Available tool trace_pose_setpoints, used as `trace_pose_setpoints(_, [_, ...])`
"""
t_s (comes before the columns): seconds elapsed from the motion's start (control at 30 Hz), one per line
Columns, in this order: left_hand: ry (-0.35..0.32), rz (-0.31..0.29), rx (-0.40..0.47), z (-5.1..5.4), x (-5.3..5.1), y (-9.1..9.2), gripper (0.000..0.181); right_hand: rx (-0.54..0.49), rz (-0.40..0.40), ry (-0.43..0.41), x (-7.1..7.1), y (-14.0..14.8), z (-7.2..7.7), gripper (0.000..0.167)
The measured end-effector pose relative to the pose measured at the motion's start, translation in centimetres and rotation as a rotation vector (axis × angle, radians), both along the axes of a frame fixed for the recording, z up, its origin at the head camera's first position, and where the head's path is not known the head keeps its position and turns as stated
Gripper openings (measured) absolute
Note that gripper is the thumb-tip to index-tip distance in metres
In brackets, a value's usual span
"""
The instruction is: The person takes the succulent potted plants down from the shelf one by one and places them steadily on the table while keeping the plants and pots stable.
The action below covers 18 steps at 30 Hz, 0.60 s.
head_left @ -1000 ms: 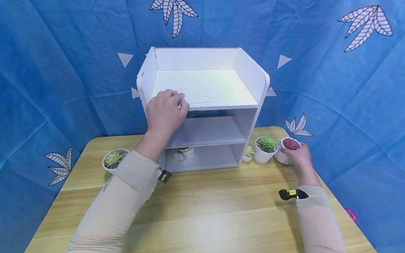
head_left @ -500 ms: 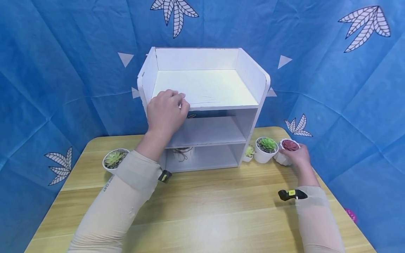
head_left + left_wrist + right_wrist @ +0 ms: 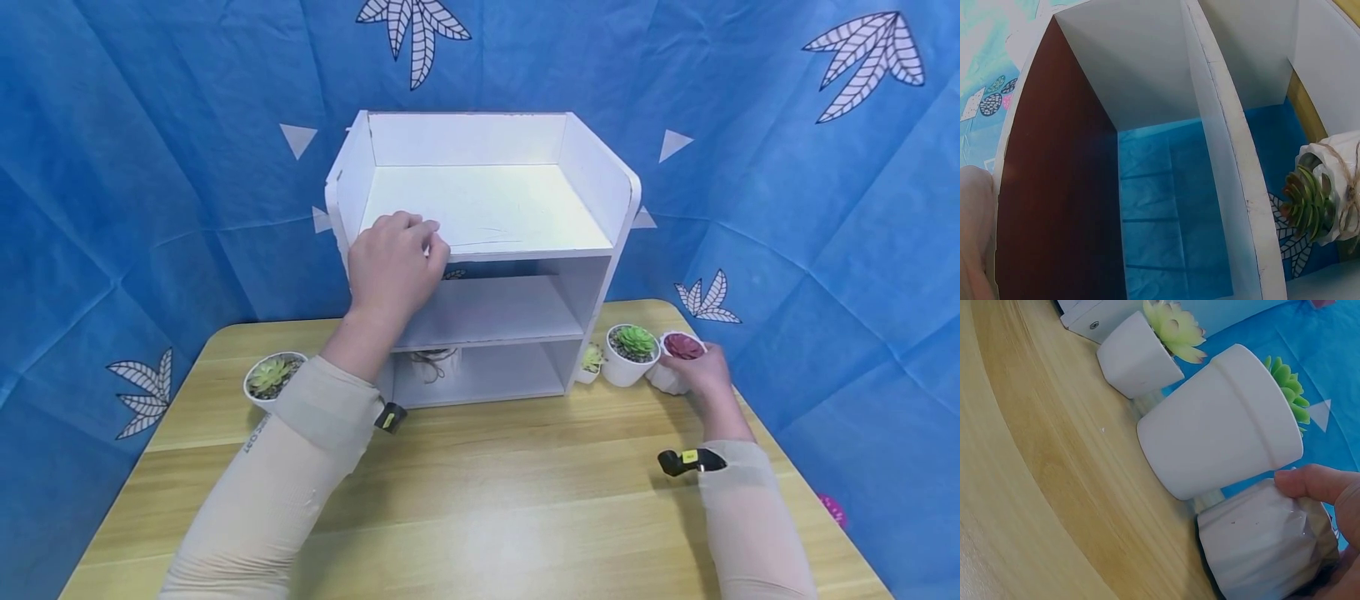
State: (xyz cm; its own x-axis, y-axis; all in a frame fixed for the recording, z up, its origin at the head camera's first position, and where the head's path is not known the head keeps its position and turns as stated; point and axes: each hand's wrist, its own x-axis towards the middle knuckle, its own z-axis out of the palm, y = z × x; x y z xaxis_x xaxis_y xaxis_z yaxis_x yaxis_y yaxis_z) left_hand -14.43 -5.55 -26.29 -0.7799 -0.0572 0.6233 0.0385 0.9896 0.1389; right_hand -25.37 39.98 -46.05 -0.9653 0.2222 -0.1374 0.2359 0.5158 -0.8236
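Note:
My right hand [image 3: 708, 368] holds a white faceted pot with a dark red succulent [image 3: 682, 346] at the table's right side. In the right wrist view the thumb [image 3: 1304, 482] lies against the pot's rim, and most of the other fingers are hidden. Right beside it stands a smooth white pot with a green succulent [image 3: 630, 354]. My left hand [image 3: 393, 262] rests on the front left of the white shelf's [image 3: 487, 204] top board. Its fingers are loosely bent around nothing visible; the left wrist view catches only a part of the hand [image 3: 975, 231].
A small pot with a pale green succulent [image 3: 590, 364] stands against the shelf's right side. Another potted succulent [image 3: 273, 377] is on the table [image 3: 510, 492] at the left. Inside the lowest compartment sits a white pot tied with twine [image 3: 435, 365]. A blue cloth [image 3: 225, 125] hangs behind.
My right hand and the red succulent's pot have shifted slightly to the left, closer to the green succulent's pot. The left hand keeps its place on the shelf.

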Motion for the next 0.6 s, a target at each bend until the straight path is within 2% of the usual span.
trace_pose_setpoints(0.6, [-0.004, 0.003, -0.002, 0.01, -0.02, 0.09, 0.044, 0.046, 0.092, 0.005, -0.11, 0.49, -0.46, 0.106])
